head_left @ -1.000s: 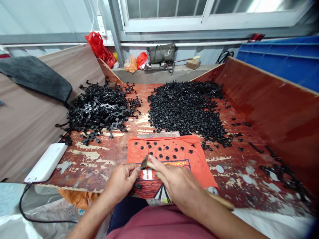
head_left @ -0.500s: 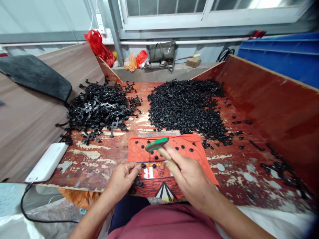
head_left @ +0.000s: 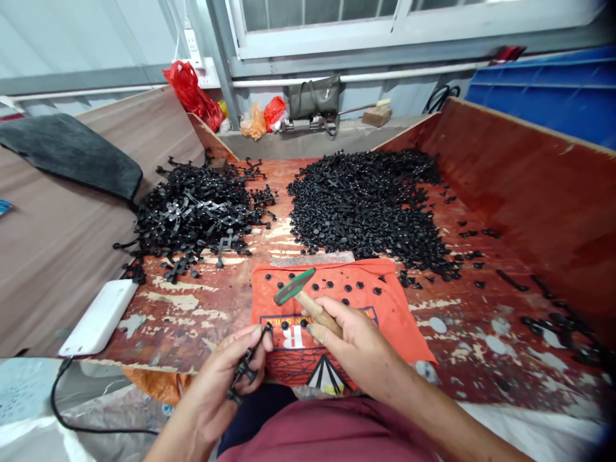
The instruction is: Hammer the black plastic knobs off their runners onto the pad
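Observation:
My right hand (head_left: 360,337) is closed around the wooden handle of a small hammer (head_left: 295,287) with a green-edged head. The hammer head hovers over an orange printed cloth (head_left: 404,321). My left hand (head_left: 226,362), turned partly palm up, grips a black jointed linkage (head_left: 247,361) with round studs by the cloth's left edge. Small round black pieces (head_left: 285,326) stand spaced out on the cloth, several of them in rows. Part of the linkage is hidden by my left fingers.
Black jointed parts (head_left: 192,212) lie heaped at the left, and a larger pile of small black pieces (head_left: 360,205) sits behind the cloth. A white power bank (head_left: 99,317) with a cable lies at the left edge. Wooden boards (head_left: 524,173) flank the worn red table.
My left hand has turned over and lifted the black linkage off the cloth. The hammer has shifted slightly left, its head now tilted differently. The view has moved a little.

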Motion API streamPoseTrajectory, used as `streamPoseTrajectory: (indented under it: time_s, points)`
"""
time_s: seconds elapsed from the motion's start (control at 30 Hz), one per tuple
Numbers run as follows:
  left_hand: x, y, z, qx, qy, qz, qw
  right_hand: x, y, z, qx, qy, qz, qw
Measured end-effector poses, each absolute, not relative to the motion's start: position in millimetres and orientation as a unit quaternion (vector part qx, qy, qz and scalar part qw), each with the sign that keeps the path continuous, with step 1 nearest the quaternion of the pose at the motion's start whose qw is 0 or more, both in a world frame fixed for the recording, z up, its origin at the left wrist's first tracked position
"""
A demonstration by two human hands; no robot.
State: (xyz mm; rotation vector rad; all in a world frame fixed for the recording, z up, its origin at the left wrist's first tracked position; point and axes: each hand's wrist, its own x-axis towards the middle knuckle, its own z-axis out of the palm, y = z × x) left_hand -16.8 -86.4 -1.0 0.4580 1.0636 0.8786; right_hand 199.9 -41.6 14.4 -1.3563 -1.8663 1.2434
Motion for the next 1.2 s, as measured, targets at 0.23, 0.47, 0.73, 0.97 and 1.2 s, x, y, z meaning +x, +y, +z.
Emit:
streamPoseTrajectory:
  time_s: [0.23,0.47,0.73,0.97,1.2]
  points:
    - [-23,-78,-6,0.351,0.617,0.358,0.607,229,-68,13,-0.494,-0.749,0.38,0.225]
    - [-23,-70,-21,0.529,0.645,0.267,0.483,254,-98,-13,-0.516,-0.778,0.324,0.153]
    - [-20,-65,-31,0.57,0.665,0.232,0.422,253,-98,-17,-0.51,-0.799,0.276,0.161]
    - [-17,-65,-35,0.577,0.667,0.224,0.415,258,-100,-21,-0.498,-0.812,0.275,0.127]
    - [-16,-62,-33,0.583,0.665,0.223,0.41,257,-100,-26,-0.5,-0.802,0.293,0.143]
